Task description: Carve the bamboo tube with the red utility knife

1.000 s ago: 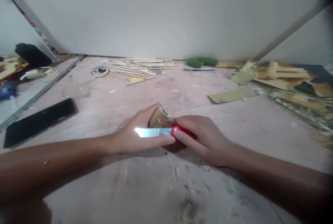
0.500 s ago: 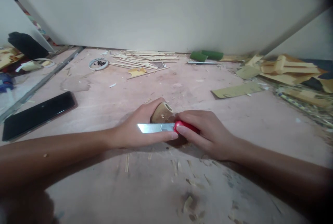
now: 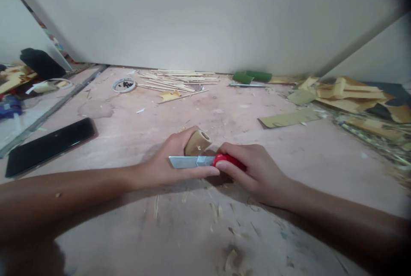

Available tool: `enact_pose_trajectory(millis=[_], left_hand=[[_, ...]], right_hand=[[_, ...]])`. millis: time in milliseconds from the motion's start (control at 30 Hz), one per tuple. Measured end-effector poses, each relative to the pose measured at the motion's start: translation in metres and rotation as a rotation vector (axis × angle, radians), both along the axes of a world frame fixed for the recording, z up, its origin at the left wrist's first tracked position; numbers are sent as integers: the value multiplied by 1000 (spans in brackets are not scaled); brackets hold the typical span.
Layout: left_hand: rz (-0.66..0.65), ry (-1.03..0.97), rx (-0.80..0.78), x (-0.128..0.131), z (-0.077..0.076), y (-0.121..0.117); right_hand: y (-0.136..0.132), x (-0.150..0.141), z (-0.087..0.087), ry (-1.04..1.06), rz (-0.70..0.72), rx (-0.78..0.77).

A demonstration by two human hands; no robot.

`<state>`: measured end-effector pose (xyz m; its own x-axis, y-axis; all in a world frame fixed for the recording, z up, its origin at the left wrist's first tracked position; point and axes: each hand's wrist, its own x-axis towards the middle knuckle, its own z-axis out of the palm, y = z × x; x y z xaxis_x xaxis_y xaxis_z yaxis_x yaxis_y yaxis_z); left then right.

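Note:
My left hand (image 3: 170, 156) is wrapped round a short bamboo piece (image 3: 197, 142) with a hollow upper end, tilted up to the right. Its lower part is hidden behind the blade and my hand. In my right hand (image 3: 253, 162), closed round its red handle, is a knife (image 3: 184, 161). Its wide, slant-tipped blade points left, lying across the near side of the bamboo and over my left hand. My left thumb stretches along below the blade, its tip near the handle. Whether the edge touches the bamboo I cannot tell.
A phone (image 3: 51, 145) lies at left. Farther back are a round dish (image 3: 123, 85) of small dark bits, thin sticks (image 3: 180, 80) and green tube pieces (image 3: 252, 77). Brown paper scraps (image 3: 349, 92) lie at right, a cardboard strip (image 3: 290, 118) nearer. Shavings (image 3: 231, 261) litter the front.
The view has shifted slightly, so the tabletop sits lower in the picture. My right fingers have drawn a little away from the bamboo, and more of it shows. Both hands keep their hold.

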<state>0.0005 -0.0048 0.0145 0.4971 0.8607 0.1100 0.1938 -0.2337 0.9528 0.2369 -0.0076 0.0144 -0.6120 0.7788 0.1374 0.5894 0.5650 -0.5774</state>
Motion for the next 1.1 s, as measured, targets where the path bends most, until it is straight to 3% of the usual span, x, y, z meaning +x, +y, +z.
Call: enact_pose_trajectory(millis=[200, 600, 1100], left_hand=[[35, -36, -4, 3, -1, 0], [-13, -20, 7, 1, 1, 1], [-27, -137, -137, 1, -2, 0]], right_hand=[[-1, -1, -3, 6, -48, -11], [-1, -3, 3, 128, -60, -122], [2, 0, 1, 269, -50, -184]])
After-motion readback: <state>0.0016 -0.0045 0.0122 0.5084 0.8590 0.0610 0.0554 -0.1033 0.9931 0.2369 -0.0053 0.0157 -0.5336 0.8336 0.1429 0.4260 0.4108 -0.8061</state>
